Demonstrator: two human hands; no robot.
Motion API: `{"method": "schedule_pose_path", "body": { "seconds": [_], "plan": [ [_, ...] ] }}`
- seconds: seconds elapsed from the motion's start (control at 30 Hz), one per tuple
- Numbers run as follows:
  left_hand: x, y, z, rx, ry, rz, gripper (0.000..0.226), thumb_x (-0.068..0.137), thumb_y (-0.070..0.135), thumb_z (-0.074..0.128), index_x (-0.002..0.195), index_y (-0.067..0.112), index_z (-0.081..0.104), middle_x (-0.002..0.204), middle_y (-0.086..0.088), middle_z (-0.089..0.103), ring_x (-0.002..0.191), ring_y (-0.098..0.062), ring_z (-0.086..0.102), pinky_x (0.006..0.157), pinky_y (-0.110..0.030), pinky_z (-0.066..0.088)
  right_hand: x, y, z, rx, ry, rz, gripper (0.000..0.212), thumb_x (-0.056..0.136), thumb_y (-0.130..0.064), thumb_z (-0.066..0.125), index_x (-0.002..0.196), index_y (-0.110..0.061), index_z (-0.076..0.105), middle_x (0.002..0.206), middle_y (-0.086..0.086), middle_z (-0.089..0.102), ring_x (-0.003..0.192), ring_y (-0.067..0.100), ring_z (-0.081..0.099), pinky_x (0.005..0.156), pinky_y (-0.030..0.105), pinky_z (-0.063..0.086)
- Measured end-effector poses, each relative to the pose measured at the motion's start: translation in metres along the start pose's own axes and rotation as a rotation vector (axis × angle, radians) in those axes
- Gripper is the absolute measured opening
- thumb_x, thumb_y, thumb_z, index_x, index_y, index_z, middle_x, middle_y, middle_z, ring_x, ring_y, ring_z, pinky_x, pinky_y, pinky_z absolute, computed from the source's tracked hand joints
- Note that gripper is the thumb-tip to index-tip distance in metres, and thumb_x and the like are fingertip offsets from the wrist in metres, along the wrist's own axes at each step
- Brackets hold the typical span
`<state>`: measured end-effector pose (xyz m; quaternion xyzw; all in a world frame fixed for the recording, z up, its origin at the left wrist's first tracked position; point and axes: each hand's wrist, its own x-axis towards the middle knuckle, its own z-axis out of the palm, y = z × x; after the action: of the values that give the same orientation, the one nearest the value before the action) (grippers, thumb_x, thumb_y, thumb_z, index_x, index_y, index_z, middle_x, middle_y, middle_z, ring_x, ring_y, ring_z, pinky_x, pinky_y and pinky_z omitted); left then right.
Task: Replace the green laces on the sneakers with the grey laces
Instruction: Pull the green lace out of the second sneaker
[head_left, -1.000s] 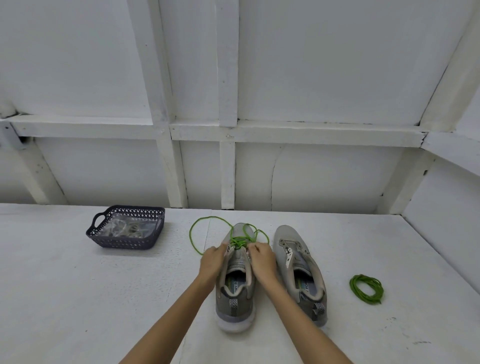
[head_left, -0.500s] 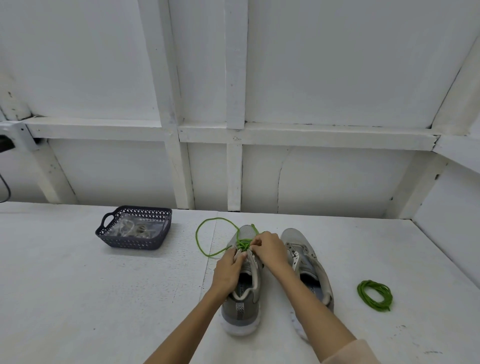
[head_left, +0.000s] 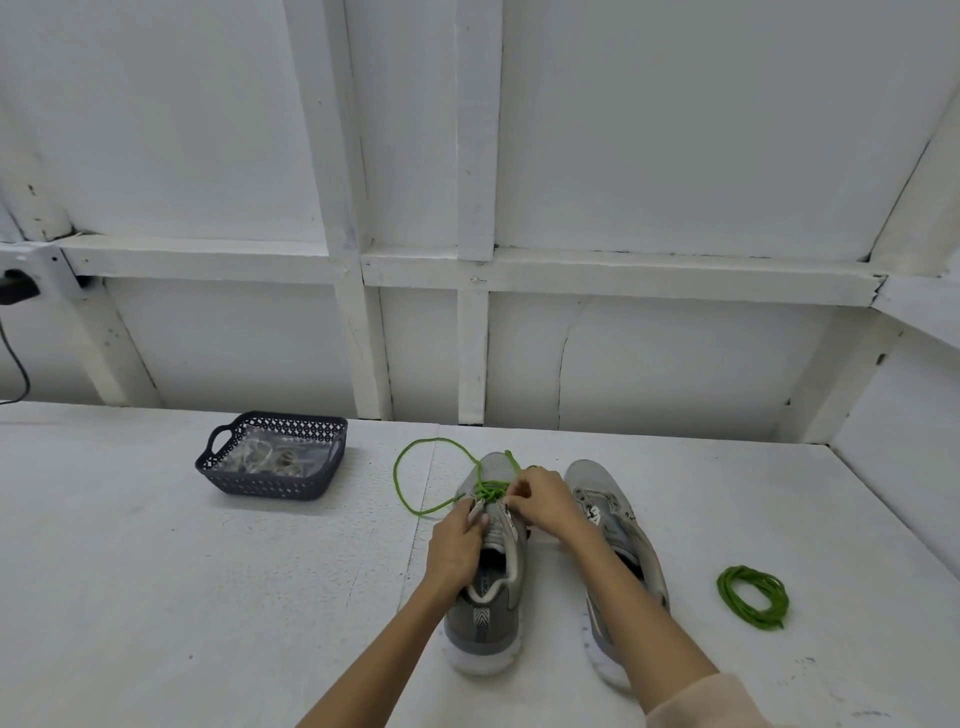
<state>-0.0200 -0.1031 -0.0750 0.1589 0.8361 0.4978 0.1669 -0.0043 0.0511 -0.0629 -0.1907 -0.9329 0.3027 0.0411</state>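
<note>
On the matte white table (head_left: 208, 597), the left hand (head_left: 457, 540) grips the grey mesh sneaker (head_left: 485, 621) by its eyelet flap. The right hand (head_left: 540, 501) pinches the thin green lace (head_left: 487, 489), which loops far-left. A second sneaker (head_left: 608, 514) lies right, with a coiled lace (head_left: 750, 597) beyond. A perforated dark basket (head_left: 270, 483) sits far left.

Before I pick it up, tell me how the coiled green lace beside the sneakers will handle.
The coiled green lace is thin cord in loose loops, so probably floppy and light. No tie shows, so it may uncoil when lifted.
</note>
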Motion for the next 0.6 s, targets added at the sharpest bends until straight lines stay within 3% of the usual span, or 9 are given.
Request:
{"method": "schedule_pose_path", "body": {
  "seconds": [0.1, 0.27, 0.5, 0.6],
  "plan": [
    [0.001, -0.001, 0.001, 0.009, 0.010, 0.002, 0.042, 0.101, 0.020, 0.047, 0.142, 0.010, 0.044, 0.144, -0.012, 0.048, 0.132, -0.027, 0.044, 0.100, -0.027, 0.034, -0.003, 0.006, -0.004, 0.047, -0.010, -0.032, 0.008, 0.084, -0.014, 0.071, 0.086, -0.008, 0.075, 0.090, 0.009, 0.072, 0.075, 0.013, 0.058, 0.069, 0.023, 0.043],
    [0.000, 0.001, 0.002, 0.021, 0.021, 0.015, 0.038, 0.101, 0.017, 0.047, 0.137, 0.007, 0.048, 0.141, -0.012, 0.051, 0.129, -0.027, 0.046, 0.097, -0.027, 0.036, -0.006, 0.004, 0.001, 0.004, 0.047, -0.061, 0.006, 0.085, -0.019, 0.066, 0.085, -0.014, 0.070, 0.088, 0.003, 0.069, 0.080, 0.016, 0.060, 0.068, 0.027, 0.045],
    [-0.002, 0.002, 0.002, 0.004, 0.019, 0.008, 0.041, 0.101, 0.019, 0.047, 0.141, 0.010, 0.045, 0.144, -0.011, 0.048, 0.132, -0.026, 0.044, 0.100, -0.026, 0.034, -0.008, 0.002, 0.006, 0.075, 0.097, -0.033, 0.010, 0.090, -0.019, 0.053, 0.082, -0.017, 0.047, 0.077, 0.004, 0.057, 0.071, 0.022, 0.047, 0.061, 0.033, 0.036],
    [-0.002, 0.002, 0.001, -0.002, 0.023, 0.001, 0.041, 0.101, 0.019, 0.047, 0.140, 0.008, 0.046, 0.144, -0.012, 0.048, 0.132, -0.026, 0.044, 0.101, -0.026, 0.034, -0.007, 0.001, 0.005, 0.172, 0.088, 0.055, 0.015, 0.088, -0.022, 0.055, 0.077, -0.016, 0.048, 0.082, 0.009, 0.062, 0.076, 0.029, 0.059, 0.068, 0.039, 0.050]
  ]
}}
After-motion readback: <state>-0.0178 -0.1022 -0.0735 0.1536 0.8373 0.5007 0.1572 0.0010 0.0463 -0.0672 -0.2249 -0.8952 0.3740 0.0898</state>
